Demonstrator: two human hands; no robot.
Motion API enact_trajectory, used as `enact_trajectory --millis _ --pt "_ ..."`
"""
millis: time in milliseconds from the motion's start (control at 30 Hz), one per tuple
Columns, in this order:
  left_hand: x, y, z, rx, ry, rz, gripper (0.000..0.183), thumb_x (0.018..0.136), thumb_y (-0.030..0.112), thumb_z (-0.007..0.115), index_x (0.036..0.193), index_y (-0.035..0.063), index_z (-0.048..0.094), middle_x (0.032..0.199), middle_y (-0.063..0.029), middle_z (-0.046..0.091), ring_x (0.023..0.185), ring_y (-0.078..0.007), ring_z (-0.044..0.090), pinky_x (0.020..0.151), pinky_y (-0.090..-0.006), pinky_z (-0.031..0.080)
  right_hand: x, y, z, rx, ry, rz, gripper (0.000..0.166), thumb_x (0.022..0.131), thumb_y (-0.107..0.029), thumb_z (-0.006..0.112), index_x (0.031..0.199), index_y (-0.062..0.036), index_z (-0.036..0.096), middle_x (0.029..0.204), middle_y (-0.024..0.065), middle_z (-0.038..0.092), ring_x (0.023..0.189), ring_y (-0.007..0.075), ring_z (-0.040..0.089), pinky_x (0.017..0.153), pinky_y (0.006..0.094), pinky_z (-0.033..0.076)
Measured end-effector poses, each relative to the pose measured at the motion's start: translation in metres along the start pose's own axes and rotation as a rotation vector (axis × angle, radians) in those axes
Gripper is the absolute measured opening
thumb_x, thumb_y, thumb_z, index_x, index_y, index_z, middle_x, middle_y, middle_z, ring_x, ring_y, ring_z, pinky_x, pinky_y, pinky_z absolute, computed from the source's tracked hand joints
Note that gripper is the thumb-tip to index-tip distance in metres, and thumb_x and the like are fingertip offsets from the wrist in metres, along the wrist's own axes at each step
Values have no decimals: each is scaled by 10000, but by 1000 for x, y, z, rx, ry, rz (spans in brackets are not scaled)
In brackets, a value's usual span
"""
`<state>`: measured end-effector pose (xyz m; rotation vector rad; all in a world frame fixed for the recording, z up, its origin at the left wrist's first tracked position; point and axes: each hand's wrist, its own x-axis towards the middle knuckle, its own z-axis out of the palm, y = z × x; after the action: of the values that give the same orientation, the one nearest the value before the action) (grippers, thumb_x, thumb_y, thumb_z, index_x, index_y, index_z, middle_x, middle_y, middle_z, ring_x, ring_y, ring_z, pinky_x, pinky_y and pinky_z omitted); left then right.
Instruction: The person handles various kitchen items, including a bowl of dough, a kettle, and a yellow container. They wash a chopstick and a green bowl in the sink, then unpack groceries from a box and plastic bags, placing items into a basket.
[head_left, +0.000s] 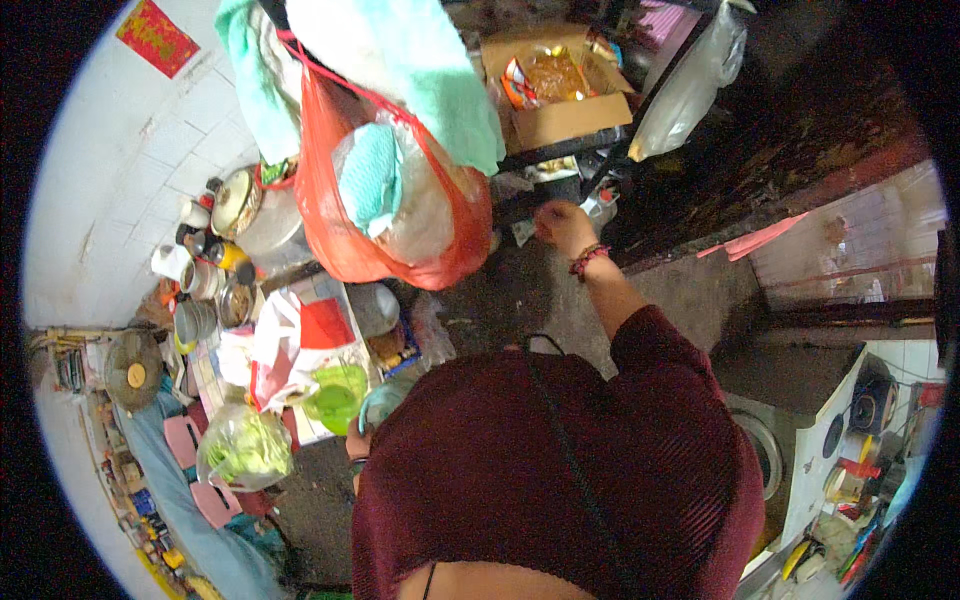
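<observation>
My left hand (358, 444), mostly hidden by my body, grips the rim of a teal plastic basin (384, 399) at my left side. My right hand (561, 227) reaches forward to a dark low shelf (525, 206), a beaded bracelet on its wrist. Its fingers look curled, but blur and shadow hide whether they hold anything. Close beside that hand is a clear plastic item with a red part (602, 201). An open cardboard box (574, 127) with packets inside sits above it. In front of me hangs a red plastic bag (330, 217) holding a teal-and-clear package.
On the left, a tiled table (352, 300) bears a white-and-red bag (281, 352) and a green basin (337, 394). Bagged lettuce (244, 450) is beside it. Towels (450, 82) hang above the red bag. A white bag (697, 90) hangs right; a washing machine (787, 390) stands behind.
</observation>
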<state>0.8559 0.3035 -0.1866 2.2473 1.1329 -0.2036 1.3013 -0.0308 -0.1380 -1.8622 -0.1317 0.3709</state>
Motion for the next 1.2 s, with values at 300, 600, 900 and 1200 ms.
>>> enact_trajectory --millis 300,600,900,1200 --pt "-29 -2 -10 3 -51 -166 412 746 230 583 1109 62 485 1013 -152 562 923 -309 543 764 -385 429 3 18 -16 228 183 475 277 810 -300 543 905 -40 557 750 84 582 627 188 573 532 318 458" --pt "-49 7 7 -36 -6 -135 411 749 261 568 1114 95 481 1019 -141 560 929 -300 545 773 -381 429 86 -48 -27 438 259 -129 327 838 -112 501 1157 -65 444 1023 49 528 798 140 513 639 250 442" --pt "-73 -9 27 -84 215 -331 322 758 200 514 1075 142 503 990 -186 552 915 -359 521 761 -399 426 61 4 -10 568 22 67 201 832 -159 484 918 11 549 753 114 566 662 174 536 563 282 438" --pt "-85 -8 -7 -1304 436 -808 375 798 177 519 1132 23 445 1027 -146 541 930 -295 532 769 -424 439 -32 67 68 -322 -806 570 321 807 -335 507 798 -22 577 710 87 583 648 186 556 533 329 421"
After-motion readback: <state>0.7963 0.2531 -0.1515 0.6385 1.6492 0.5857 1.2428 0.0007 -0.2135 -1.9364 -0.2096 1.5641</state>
